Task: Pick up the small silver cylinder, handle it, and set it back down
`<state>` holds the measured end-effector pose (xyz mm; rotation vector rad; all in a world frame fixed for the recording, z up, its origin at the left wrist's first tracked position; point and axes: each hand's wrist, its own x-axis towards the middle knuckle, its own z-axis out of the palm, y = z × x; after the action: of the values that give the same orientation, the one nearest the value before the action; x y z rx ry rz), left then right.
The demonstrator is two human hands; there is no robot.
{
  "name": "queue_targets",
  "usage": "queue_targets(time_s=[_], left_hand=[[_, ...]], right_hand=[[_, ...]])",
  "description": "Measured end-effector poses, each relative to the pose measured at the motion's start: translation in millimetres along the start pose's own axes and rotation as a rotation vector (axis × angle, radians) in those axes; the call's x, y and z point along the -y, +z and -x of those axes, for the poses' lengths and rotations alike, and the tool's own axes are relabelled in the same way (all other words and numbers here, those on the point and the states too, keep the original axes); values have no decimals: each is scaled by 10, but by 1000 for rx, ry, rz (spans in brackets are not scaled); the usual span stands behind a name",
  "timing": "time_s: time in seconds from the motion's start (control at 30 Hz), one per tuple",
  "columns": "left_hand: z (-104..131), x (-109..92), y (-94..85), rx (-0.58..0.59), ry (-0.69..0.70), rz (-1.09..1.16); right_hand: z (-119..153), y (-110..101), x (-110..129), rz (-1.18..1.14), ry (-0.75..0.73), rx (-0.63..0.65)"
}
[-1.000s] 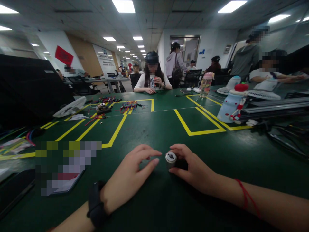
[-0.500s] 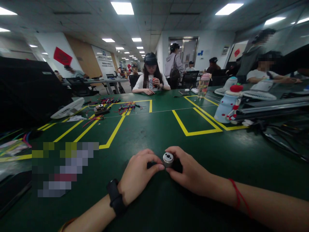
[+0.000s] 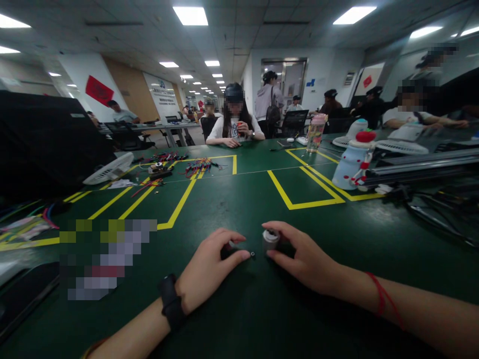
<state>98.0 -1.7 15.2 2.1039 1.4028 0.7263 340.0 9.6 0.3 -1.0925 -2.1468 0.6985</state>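
Between the thumb and fingers of my right hand [image 3: 299,257] is a small silver metal cylinder [image 3: 270,240], upright on the green table [image 3: 232,209]. A tiny dark ring-like part [image 3: 252,254] lies on the table to the left of the cylinder, just beside the thumb tip of my left hand [image 3: 213,257]. The thumb and forefinger of my left hand are apart, with nothing seen between them. The palm sides of both hands are partly hidden.
Bundles of coloured wires [image 3: 200,167] lie at the back left near a white fan [image 3: 108,169]. A light blue bottle [image 3: 348,167] and metal bars [image 3: 422,167] stand or lie on the right. Across the table sits a person [image 3: 234,119].
My right hand has moved right with the cylinder. My left hand has drawn slightly left and its fingers have parted. The tiny ring-like part now shows on the table between the hands.
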Motion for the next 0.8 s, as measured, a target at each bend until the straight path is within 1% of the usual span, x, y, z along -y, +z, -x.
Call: queue_targets(time_s=[0.03, 0.1, 0.17, 0.23, 0.3, 0.33, 0.37, 0.43, 0.47, 0.5, 0.53, 0.57, 0.6, 0.63, 0.67, 0.7, 0.77, 0.8], left_hand=[[44, 44, -86, -7, -35, 24], [139, 186, -283, -25, -127, 53], [225, 390, -471, -75, -246, 80], [289, 614, -606, -166, -326, 112], [329, 802, -672, -217, -383, 163], [341, 868, -681, -233, -399, 188], [350, 914, -680, -242, -409, 212], [359, 947, -658, -252, -414, 244], [359, 943, -645, -256, -415, 249], [358, 931, -632, -260, -416, 250], [354, 917, -621, -263, -419, 249], [349, 903, -613, -268, -424, 246], [344, 892, -607, -272, -428, 242], [340, 885, -605, -272, -432, 236], [337, 883, -605, -271, -437, 229], [338, 884, -607, -267, -440, 217], [347, 891, -615, -253, -440, 185], [355, 896, -620, -245, -439, 166]], right_hand=[[38, -116, -47, 17, 31, -27], [166, -426, -214, 60, 137, -114], [365, -815, -484, 131, 277, -243], [626, -1231, -836, 255, 409, -392], [912, -1617, -1213, 461, 533, -462], [1047, -1781, -1387, 549, 567, -496], [1163, -1916, -1537, 616, 610, -501], [1304, -2079, -1724, 723, 662, -489], [1316, -2100, -1746, 795, 669, -489], [1285, -2078, -1714, 887, 646, -513], [1212, -2013, -1629, 984, 587, -553], [1102, -1905, -1496, 1062, 493, -586], [964, -1757, -1325, 1098, 386, -592], [806, -1574, -1126, 1066, 272, -559], [637, -1360, -913, 952, 172, -428], [469, -1124, -699, 790, 115, -263], [157, -624, -313, 449, 49, 35], [24, -385, -158, 322, 18, 113]])
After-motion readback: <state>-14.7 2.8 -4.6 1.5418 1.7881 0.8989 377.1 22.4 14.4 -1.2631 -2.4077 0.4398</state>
